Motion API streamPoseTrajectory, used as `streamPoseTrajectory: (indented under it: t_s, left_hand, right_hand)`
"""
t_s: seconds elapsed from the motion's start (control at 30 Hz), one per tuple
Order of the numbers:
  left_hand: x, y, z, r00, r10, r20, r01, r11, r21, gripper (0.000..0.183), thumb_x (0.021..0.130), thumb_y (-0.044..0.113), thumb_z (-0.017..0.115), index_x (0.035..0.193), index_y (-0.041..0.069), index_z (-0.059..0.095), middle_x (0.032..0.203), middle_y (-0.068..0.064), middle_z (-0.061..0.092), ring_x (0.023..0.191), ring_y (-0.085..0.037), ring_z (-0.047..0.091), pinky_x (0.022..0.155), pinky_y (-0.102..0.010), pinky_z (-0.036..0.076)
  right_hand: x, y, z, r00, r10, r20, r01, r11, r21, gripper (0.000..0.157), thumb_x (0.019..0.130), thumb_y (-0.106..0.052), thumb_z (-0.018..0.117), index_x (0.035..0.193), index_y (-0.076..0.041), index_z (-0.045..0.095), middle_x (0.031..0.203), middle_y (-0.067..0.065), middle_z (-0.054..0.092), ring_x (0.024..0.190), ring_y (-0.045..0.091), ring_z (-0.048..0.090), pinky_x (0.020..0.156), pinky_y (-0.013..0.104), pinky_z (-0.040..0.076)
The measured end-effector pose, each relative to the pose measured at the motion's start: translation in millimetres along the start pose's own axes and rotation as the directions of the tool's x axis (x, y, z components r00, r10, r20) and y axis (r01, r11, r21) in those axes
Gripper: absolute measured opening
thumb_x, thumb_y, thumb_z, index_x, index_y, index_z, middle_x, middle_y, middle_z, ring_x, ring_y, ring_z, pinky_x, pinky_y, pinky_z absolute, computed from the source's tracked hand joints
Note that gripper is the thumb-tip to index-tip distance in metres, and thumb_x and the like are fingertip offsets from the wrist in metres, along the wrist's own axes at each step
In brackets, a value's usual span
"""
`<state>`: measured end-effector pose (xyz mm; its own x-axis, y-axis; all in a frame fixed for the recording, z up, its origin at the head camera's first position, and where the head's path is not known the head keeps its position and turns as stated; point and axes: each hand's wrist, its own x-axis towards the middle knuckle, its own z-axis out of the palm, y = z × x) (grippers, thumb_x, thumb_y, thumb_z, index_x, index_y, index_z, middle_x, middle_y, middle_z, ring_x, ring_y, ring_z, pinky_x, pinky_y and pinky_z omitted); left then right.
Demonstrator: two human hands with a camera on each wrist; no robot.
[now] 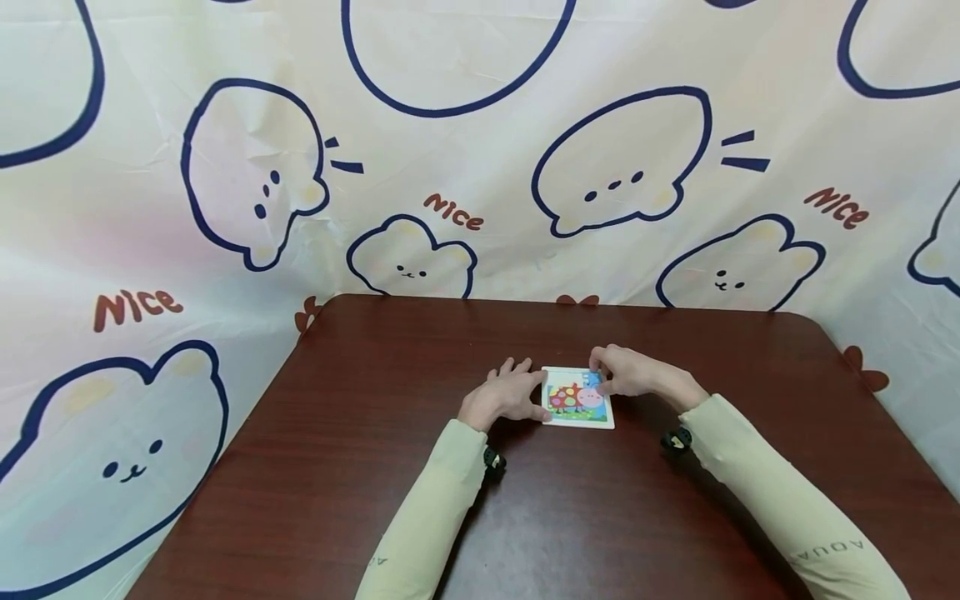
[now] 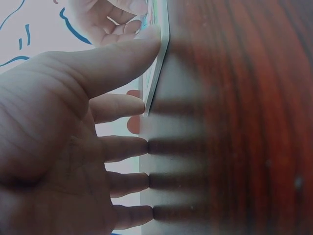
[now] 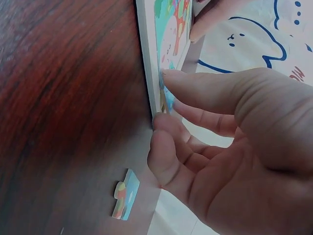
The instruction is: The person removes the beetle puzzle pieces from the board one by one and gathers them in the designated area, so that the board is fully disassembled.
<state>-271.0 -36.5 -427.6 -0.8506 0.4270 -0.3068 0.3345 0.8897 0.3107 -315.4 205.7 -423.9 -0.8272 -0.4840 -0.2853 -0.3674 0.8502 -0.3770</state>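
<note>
A square jigsaw puzzle (image 1: 573, 400) with a spotted, pink-faced cartoon creature lies on the table in a white tray (image 1: 577, 425). At its left side, my left hand (image 1: 510, 395) rests with thumb and index fingertip on the tray and the other fingers spread straight to the tabletop. My right hand (image 1: 630, 372) is over the upper right corner. Its thumb and curled fingers pinch a small puzzle piece (image 3: 165, 100), seen mostly edge-on in the right wrist view. Another loose puzzle piece (image 3: 126, 195) lies on the table beyond the tray; the right hand hides it from the head view.
The dark brown wooden table (image 1: 360, 467) extends around the tray on every side. A pale curtain (image 1: 502, 158) with cartoon bears hangs along its back and sides. Both sleeved forearms reach in from the near edge, each with a dark wrist device (image 1: 677, 441).
</note>
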Motion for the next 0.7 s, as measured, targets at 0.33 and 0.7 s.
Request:
streamPoseTrajectory:
  t_s: [0.33, 0.7]
  left_hand:
    - [0.2, 1.9, -0.1, 1.0, -0.005, 0.01, 0.005, 1.0, -0.011, 0.076, 0.09, 0.047, 0.067, 0.154, 0.024, 0.034, 0.165, -0.01, 0.018, 0.152, -0.038, 0.011, 0.12, -0.057, 0.017]
    - [-0.8, 1.0, -0.5, 1.0, -0.007, 0.01, 0.007, 1.0, -0.024, 0.077, 0.09, 0.046, 0.068, 0.155, 0.024, 0.033, 0.165, -0.01, 0.017, 0.153, -0.037, 0.009, 0.121, -0.057, 0.016]
  right_hand:
    - [-2.4, -3.5, 1.5, 0.999, -0.011, -0.038, 0.01, 1.0, -0.029, 0.034, 0.087, -0.021, 0.075, 0.111, -0.011, 0.054, 0.104, 0.009, 0.056, 0.093, 0.022, 0.053, 0.08, 0.034, 0.048]
    - [-5.3, -5.5, -0.7, 0.998, 0.023, -0.064, -0.029, 0.996, -0.086, 0.032, 0.086, -0.025, 0.076, 0.106, -0.01, 0.057, 0.096, 0.007, 0.061, 0.085, 0.02, 0.055, 0.077, 0.035, 0.048]
